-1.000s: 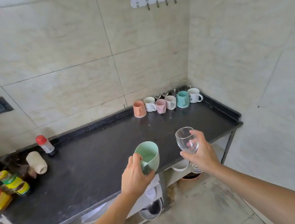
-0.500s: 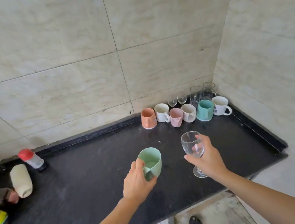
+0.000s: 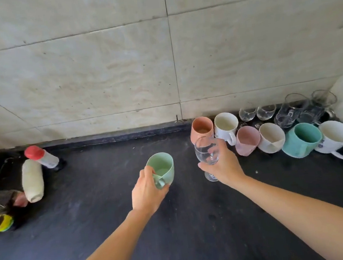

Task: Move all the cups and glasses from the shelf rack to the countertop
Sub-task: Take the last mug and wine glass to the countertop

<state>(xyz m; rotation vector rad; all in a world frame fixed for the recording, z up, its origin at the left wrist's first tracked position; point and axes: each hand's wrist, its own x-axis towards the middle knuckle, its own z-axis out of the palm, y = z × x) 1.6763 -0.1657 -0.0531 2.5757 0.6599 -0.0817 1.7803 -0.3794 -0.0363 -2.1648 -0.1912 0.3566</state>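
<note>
Both hands have advanced over the black countertop (image 3: pixel 199 233) toward the cup row. Left hand (image 3: pixel 147 193) fingers wrap the mint-green cup (image 3: pixel 162 169); right hand (image 3: pixel 224 166) grips the wine glass (image 3: pixel 207 153), neither set down. Placement beside the orange cup (image 3: pixel 201 128) looks imminent.

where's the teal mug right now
In the head view the teal ceramic mug stands at the right end of the black countertop, between a cream cup and a white handled mug, in front of the clear glasses.
</note>
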